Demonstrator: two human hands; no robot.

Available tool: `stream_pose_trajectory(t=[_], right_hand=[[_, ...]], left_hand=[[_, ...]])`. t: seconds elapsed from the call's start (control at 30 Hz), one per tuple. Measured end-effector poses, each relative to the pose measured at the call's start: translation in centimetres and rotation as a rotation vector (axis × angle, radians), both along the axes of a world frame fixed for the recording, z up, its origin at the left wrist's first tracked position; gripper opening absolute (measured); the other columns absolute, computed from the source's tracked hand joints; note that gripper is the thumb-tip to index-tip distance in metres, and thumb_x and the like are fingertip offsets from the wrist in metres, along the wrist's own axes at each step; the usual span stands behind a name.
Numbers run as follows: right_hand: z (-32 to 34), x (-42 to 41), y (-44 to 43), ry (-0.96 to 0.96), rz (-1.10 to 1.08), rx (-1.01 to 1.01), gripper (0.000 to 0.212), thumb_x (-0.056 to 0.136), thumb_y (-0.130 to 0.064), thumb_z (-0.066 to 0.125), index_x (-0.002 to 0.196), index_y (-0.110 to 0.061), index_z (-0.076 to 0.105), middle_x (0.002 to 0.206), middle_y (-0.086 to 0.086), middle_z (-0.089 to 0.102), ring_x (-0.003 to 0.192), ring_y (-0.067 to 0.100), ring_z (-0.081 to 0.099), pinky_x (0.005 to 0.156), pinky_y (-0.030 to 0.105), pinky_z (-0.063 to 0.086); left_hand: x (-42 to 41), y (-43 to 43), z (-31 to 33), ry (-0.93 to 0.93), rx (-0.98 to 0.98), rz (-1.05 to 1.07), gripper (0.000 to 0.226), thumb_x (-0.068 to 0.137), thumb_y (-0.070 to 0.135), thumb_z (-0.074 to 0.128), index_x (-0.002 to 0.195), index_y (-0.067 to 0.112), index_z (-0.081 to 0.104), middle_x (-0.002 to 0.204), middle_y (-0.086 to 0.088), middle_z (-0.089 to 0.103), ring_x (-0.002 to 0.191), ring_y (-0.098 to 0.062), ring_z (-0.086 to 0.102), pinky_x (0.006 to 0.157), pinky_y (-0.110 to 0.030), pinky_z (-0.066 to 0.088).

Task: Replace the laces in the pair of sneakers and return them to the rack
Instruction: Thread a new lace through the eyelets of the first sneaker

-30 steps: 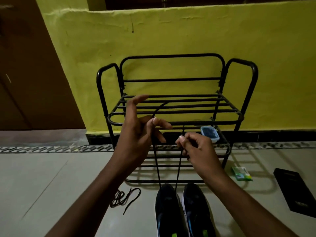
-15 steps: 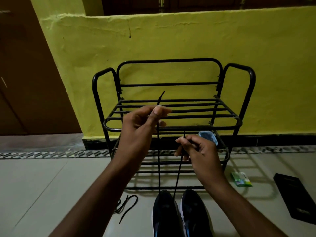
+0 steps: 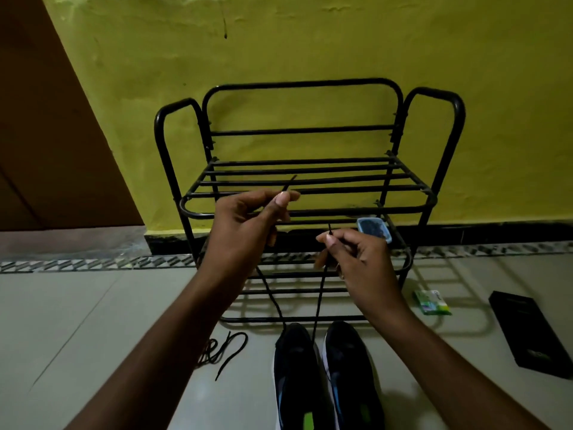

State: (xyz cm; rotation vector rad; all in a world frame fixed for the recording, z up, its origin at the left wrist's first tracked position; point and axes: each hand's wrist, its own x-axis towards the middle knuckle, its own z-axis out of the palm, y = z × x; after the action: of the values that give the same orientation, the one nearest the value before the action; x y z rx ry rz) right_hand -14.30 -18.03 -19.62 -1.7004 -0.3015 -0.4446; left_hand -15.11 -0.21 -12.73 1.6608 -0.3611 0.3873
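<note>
Two black sneakers stand side by side on the floor, the left sneaker (image 3: 294, 367) and the right sneaker (image 3: 350, 367). A black lace (image 3: 317, 305) rises from the left sneaker in two strands. My left hand (image 3: 248, 231) pinches one lace end between thumb and forefinger, and the tip pokes up past the fingers. My right hand (image 3: 356, 262) pinches the other end, lower down. A black metal shoe rack (image 3: 310, 187) stands behind both hands against the wall.
A loose black lace (image 3: 223, 350) lies coiled on the floor left of the sneakers. A small blue tub (image 3: 373, 228) sits on the rack's middle shelf. A green packet (image 3: 432, 302) and a flat black case (image 3: 536, 333) lie on the floor at right.
My left hand went from fingers spread to pinching the lace end and pulling it up. The view has tilted down and moved closer to the rack. My right hand kept its pinch.
</note>
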Motion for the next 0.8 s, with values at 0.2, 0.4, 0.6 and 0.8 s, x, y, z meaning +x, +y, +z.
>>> stream_pose_trajectory(t=[0.2,0.4,0.6,0.8], right_hand=[[-4.5,0.5,-0.8,0.059,-0.006,-0.143,0.019,0.102,-0.016,0.055,0.119,-0.024,0.055,0.065,0.001,0.069,0.063,0.023,0.066,0.066,0.042,0.056],[-10.9,1.4,-2.1,0.190,0.015,-0.394,0.012,0.098,-0.011,0.058,0.090,-0.019,0.064,0.069,-0.003,0.069,0.068,0.005,0.068,0.065,0.024,0.050],[-16.6,0.6,-1.8,0.385,0.076,-0.755,0.004,0.089,-0.021,0.068,0.089,-0.024,0.071,0.081,-0.006,0.069,0.078,0.009,0.066,0.073,0.033,0.056],[-18.4,0.6,0.1,0.457,0.126,-0.998,0.018,0.089,-0.024,0.067,0.108,-0.023,0.069,0.105,0.004,0.070,0.102,0.026,0.066,0.085,0.034,0.054]], left_hand=[[0.9,0.8,-7.6,0.165,0.210,0.034,0.014,0.103,0.013,0.055,0.114,0.021,0.055,0.077,-0.006,0.074,0.055,-0.029,0.059,0.048,-0.036,0.044],[1.4,2.2,-17.2,0.169,0.861,0.055,0.049,0.081,-0.011,0.045,0.104,0.029,0.063,0.086,0.011,0.074,0.084,-0.011,0.070,0.066,-0.038,0.058],[1.8,1.9,-22.7,0.207,1.525,-0.075,0.032,0.096,0.032,0.050,0.125,0.027,0.063,0.114,-0.002,0.068,0.117,-0.028,0.054,0.096,-0.041,0.045],[1.7,1.6,-25.0,0.219,1.511,-0.066,0.041,0.092,0.049,0.057,0.128,0.029,0.059,0.113,-0.001,0.067,0.121,-0.026,0.049,0.096,-0.039,0.035]])
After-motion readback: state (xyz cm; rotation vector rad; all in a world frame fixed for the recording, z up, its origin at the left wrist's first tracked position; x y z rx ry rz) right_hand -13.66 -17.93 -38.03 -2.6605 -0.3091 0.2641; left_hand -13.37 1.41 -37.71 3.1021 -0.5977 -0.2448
